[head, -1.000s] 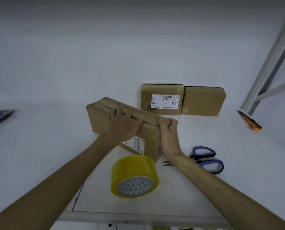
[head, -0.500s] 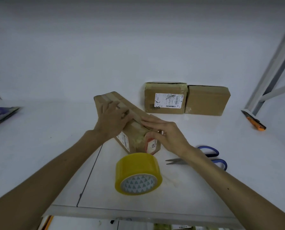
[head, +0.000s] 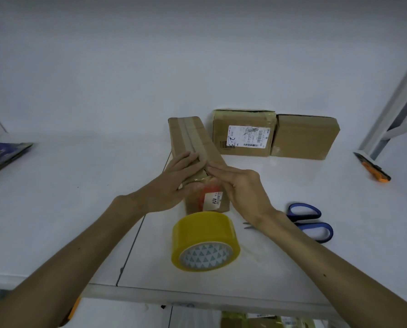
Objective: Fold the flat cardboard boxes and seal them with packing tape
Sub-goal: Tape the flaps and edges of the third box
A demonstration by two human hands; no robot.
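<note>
Cardboard box (head: 193,143) long, narrow, brown; tape strip down its top seam.

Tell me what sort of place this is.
Likely a parcel packing station: a sealed box with a shipping label stands on a white table, with a tape roll, scissors and an orange cutter nearby; a metal rack post rises at right.

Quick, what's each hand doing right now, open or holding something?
Left hand: open, flat fingers pressing on the box.
Right hand: open, straight fingers pressing the box's top.
</note>
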